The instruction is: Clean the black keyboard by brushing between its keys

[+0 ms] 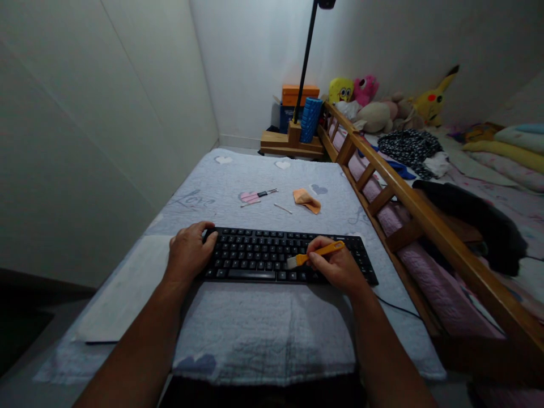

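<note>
A black keyboard [250,256] lies flat across the cloth-covered table. My left hand [191,249] grips its left end, thumb over the edge keys and fingers round the far corner. In my right hand [334,265] is a small brush [312,256] with a yellow-orange handle, pinched between thumb and fingers. Its pale bristles touch or hover just over the keys right of the space bar; I cannot tell which. Beyond the keyboard lie an orange cloth [306,200], a slim tool with a dark grip [262,194] and two cotton swabs, one of them a loose swab [283,208].
A pale flat board [127,289] lies at the table's left. The keyboard's cable [399,307] runs off to the right. A wooden bed rail [395,192] borders the right side, with bedding and plush toys beyond. A lamp pole [306,56] and blue foam roller [311,120] stand behind.
</note>
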The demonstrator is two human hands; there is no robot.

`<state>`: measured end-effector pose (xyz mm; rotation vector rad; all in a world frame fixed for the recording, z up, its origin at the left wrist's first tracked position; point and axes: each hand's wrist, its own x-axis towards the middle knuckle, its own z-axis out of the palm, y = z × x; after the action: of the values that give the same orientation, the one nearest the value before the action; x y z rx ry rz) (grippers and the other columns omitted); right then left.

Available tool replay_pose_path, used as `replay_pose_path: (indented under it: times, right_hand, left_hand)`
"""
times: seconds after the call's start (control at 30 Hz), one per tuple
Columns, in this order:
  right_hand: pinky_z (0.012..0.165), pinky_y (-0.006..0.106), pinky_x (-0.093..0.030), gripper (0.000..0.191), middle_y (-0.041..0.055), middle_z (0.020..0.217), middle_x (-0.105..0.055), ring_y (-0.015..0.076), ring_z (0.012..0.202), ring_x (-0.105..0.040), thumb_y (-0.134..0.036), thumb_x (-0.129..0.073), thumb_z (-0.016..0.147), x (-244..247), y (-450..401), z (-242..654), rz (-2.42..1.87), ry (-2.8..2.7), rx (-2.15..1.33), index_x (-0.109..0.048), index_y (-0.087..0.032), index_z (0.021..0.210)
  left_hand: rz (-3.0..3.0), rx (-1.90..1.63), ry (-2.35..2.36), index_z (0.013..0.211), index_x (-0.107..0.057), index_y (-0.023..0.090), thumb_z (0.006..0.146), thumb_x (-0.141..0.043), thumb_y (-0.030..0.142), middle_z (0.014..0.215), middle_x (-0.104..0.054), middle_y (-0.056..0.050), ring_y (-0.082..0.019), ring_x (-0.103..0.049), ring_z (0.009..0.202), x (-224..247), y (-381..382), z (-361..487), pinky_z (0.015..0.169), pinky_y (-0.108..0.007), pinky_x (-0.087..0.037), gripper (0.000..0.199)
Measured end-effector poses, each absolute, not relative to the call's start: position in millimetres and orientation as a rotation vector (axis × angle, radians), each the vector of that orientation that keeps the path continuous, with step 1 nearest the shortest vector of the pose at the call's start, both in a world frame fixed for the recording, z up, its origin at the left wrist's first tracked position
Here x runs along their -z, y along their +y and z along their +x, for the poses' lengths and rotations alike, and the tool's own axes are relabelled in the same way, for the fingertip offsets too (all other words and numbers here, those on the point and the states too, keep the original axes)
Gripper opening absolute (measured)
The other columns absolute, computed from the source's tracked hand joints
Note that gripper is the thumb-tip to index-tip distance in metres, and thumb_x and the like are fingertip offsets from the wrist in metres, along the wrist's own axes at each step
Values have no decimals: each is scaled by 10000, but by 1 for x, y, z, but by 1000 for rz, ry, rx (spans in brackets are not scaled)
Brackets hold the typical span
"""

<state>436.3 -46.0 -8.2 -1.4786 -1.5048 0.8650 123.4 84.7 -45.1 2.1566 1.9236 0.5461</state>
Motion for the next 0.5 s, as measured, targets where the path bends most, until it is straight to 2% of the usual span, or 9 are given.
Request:
replay_pose_path:
  times: [0.2,0.33,0.5]
  right_hand:
    - [556,263,-344,77,-22,602,-540,141,568,-500,-211,-516,746,11,-44,444,-1598,-1594,-647,-552,-218,679]
    - [531,272,-295,109,-27,522,-474,136,514,-442,-227,-497,702,8,-46,457,-1658,-1572,-512,-502,-223,594]
    - [522,273,-299,99,-28,520,-456,140,514,-426,-249,-502,695,6,-49,462,-1603,-1408,-540,-507,-230,598]
  left_hand:
    - [2165,-546,1927,1207,-702,187,922,-436,412,1216,-735,-145,-352,-645,1173,46,85,123,1032,-495,-473,450]
    - [2173,-558,1919,1190,-705,186,924,-431,412,1214,-734,-144,-350,-645,1166,47,85,123,1034,-499,-473,445]
    - [2172,-553,1925,1191,-705,185,917,-439,412,1209,-735,-141,-349,-645,1154,47,86,124,1029,-493,-474,445]
